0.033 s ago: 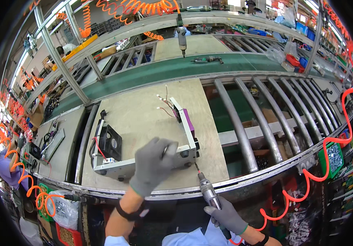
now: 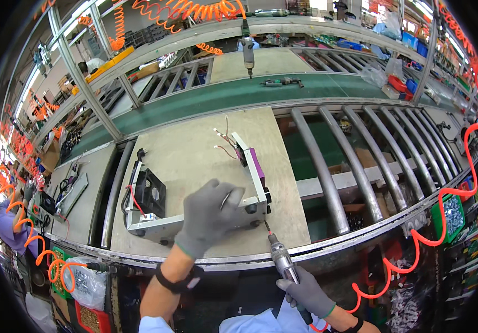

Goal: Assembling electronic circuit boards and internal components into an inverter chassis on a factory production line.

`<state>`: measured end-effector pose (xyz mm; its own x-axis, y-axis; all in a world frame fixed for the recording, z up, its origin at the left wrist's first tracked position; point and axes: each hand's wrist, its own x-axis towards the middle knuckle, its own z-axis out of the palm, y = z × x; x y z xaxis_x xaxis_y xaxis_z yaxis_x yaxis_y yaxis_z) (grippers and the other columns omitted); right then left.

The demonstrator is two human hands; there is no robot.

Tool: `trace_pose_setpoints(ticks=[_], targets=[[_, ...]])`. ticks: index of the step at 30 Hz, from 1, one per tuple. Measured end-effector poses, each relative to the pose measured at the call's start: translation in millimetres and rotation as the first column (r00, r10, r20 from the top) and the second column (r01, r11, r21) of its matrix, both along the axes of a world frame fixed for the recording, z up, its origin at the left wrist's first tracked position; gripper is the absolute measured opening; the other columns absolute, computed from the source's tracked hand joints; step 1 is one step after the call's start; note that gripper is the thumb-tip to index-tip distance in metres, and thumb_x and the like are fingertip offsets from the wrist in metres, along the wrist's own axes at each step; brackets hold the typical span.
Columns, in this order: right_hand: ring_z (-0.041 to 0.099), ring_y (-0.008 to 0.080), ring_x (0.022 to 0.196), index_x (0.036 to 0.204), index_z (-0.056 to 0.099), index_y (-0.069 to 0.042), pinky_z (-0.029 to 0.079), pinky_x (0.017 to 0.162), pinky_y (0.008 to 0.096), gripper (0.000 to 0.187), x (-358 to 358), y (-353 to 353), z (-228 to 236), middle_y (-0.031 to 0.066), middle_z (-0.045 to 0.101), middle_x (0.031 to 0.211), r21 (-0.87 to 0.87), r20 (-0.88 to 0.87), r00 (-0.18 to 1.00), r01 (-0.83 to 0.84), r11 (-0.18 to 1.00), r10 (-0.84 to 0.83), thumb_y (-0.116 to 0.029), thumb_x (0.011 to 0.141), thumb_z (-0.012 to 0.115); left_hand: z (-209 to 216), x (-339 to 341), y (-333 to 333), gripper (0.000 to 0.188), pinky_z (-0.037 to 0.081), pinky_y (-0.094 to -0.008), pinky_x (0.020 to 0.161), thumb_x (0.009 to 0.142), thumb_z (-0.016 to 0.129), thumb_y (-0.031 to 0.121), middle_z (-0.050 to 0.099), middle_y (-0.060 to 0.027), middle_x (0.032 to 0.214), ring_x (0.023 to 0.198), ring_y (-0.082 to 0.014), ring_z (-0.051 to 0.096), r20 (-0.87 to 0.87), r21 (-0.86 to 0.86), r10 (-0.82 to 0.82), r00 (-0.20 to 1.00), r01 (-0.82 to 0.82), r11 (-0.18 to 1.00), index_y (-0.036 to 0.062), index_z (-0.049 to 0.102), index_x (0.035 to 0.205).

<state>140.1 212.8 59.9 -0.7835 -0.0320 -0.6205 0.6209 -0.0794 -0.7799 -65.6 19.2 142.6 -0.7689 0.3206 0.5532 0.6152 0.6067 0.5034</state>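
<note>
My right hand (image 2: pixel 307 293) grips a silver air screwdriver (image 2: pixel 282 254), its bit pointing up at the near right corner of a metal chassis (image 2: pixel 169 227). My left hand (image 2: pixel 208 213) is closed above the chassis's near wall. A thin shiny sliver shows at its fingers, too small to name. The chassis lies open on a wooden board (image 2: pixel 194 144). It carries a black fan (image 2: pixel 152 191) on the left, a purple part (image 2: pixel 256 165) on the right side, and loose wires (image 2: pixel 226 140) at the far right end. Black feet stud its near wall.
Steel rollers (image 2: pixel 355 161) run to the right of the board, with gaps between. Another screwdriver (image 2: pixel 248 55) hangs beyond, over the green belt (image 2: pixel 194 95). An orange coiled hose (image 2: pixel 416 241) loops on the right. A person (image 2: pixel 11 222) works at far left.
My left hand has shifted slightly and turned, its fingertips a little farther right. The right hand and screwdriver have hardly moved.
</note>
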Motion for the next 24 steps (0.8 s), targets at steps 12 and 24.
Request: trace_pose_setpoints(ticks=[12, 24], targets=[[0.058, 0.0094, 0.056, 0.115, 0.050, -0.001, 0.049, 0.047, 0.0259, 0.037, -5, -17, -8, 0.0037, 0.055, 0.076, 0.000, -0.016, 0.998, 0.057, 0.998, -0.057, -0.024, 0.091, 0.067, 11, -49, 6, 0.053, 0.049, -0.0358, 0.066, 0.074, 0.084, 0.048, 0.067, -0.0167, 0.070, 0.062, -0.0210, 0.058, 0.722, -0.249, -0.211, 0.659, 0.532, 0.810, -0.0017, 0.074, 0.090], [0.057, 0.0098, 0.055, 0.110, 0.050, -0.003, 0.049, 0.047, 0.0266, 0.031, -6, -25, -8, 0.0039, 0.055, 0.073, 0.062, -0.025, 0.997, 0.072, 0.995, -0.071, -0.023, 0.092, 0.065, 7, -56, 5, 0.047, 0.047, -0.0328, 0.065, 0.078, 0.083, 0.042, 0.064, -0.0039, 0.067, 0.066, -0.0122, 0.055, 0.781, -0.142, -0.266, 0.565, 0.575, 0.805, -0.0023, 0.073, 0.086]])
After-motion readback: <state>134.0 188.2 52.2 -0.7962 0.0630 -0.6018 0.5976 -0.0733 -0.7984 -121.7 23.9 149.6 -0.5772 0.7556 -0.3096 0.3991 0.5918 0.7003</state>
